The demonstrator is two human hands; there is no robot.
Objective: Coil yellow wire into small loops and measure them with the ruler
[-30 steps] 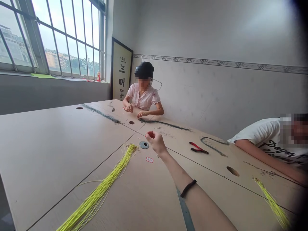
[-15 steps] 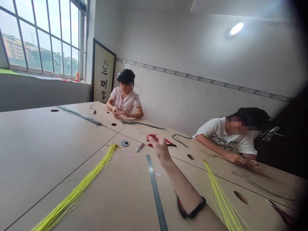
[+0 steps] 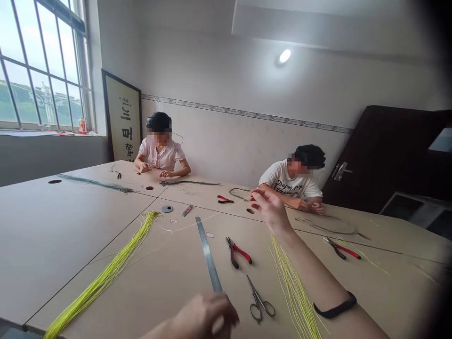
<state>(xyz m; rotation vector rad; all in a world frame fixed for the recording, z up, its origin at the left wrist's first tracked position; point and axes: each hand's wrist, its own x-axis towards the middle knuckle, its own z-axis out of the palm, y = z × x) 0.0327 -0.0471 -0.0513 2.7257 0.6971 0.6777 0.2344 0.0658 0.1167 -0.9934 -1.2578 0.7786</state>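
Observation:
My right hand (image 3: 271, 211), with a black band on its wrist, is raised above the table. Its thumb and fingertips are pinched on a thin pale yellow cord (image 3: 208, 219), which slants down left toward the head of a yellow cord bundle (image 3: 127, 256). At the bottom edge, my left hand (image 3: 203, 313) is blurred, its fingers bent near the lower end of a steel ruler (image 3: 207, 252). Whether it holds anything is unclear. Between the hands lie red-and-black pliers (image 3: 237, 252) and metal scissors (image 3: 259, 301). A second yellow cord bundle (image 3: 291, 282) passes below my right forearm.
Two people sit across the table, one in a pink shirt (image 3: 162, 155), one in a white shirt (image 3: 278, 176). Small snips (image 3: 187, 210), a grey disc (image 3: 167, 209), more pliers (image 3: 342, 248) and dark cords (image 3: 190, 182) lie about. The tabletop has round holes (image 3: 149, 188).
The view has swung right. My right hand has moved rightward, and a pale cord now stretches from its fingers. My left hand has come into view at the bottom; pliers and scissors are now visible.

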